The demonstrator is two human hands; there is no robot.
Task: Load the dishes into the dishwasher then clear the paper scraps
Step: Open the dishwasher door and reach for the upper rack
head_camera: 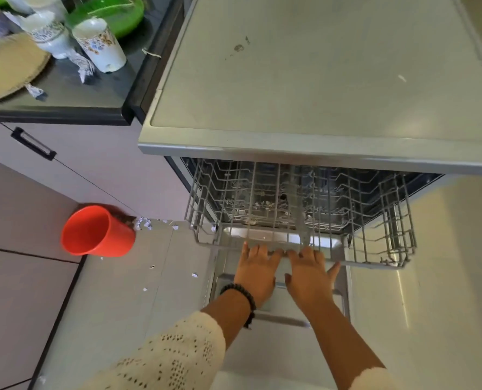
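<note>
Both grips, left hand [258, 270] and right hand [310, 273], curled over the upper rack [298, 209] front rail; mugs [99, 43] wait up-left on the worktop [99, 91].

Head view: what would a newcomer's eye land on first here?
Both hands, the left hand and the right hand, grip the front rail of the empty wire rack, which is drawn out of the open dishwasher. To the left a red bucket stands on the floor with paper scraps beside it, and patterned cups wait on the dark counter.
</note>
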